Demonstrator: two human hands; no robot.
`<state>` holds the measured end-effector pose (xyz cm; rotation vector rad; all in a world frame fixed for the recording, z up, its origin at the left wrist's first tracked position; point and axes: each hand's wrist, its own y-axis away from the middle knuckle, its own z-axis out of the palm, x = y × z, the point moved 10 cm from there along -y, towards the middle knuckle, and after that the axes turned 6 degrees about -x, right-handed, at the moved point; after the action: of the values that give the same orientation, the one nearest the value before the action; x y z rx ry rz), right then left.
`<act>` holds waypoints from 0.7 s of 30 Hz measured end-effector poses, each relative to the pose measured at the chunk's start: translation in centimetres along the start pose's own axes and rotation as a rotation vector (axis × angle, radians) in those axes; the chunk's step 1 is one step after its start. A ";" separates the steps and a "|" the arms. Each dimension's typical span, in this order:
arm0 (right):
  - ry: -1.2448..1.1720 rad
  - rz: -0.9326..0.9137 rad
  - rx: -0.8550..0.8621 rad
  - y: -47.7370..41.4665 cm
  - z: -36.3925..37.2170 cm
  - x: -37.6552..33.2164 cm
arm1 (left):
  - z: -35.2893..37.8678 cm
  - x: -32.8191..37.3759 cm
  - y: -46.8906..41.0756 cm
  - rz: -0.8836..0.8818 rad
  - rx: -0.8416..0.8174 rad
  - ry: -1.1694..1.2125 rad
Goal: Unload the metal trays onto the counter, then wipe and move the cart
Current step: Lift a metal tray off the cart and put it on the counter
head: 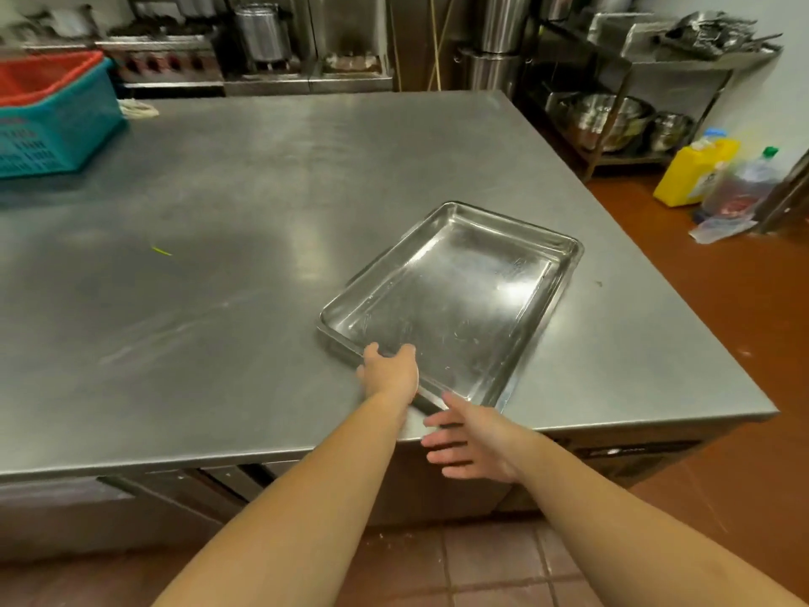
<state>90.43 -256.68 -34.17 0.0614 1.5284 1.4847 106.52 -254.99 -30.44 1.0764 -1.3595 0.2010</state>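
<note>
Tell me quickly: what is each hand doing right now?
Left hand: grips the near rim of the tray.
Right hand: open, fingers spread, holding nothing.

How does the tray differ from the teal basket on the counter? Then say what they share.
The tray is shiny metal; the teal basket is plastic with perforated sides. The tray is shallow and empty; the teal basket is deep and holds a red basket. The left hand grips the tray's rim; no hand touches the teal basket. Both rest on the counter.
</note>
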 end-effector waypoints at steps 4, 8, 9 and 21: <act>0.747 -0.254 0.310 2.5 -5.8 -8.0 | 4.7 3.0 1.5 0.323 -0.103 -0.468; 1.395 -0.308 0.635 4.3 -10.3 -11.0 | 11.8 1.1 3.0 0.416 -0.327 -0.975; 1.458 -0.283 0.634 4.0 -11.0 -10.6 | 13.1 0.8 3.3 0.449 -0.350 -1.100; 1.722 -0.415 0.585 1.4 -8.4 -10.0 | 11.3 0.6 2.5 0.540 -0.254 -1.383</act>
<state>89.61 -268.77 -29.13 -1.4094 2.9389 0.4527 97.27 -261.97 -30.52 0.5227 -2.8077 -0.4181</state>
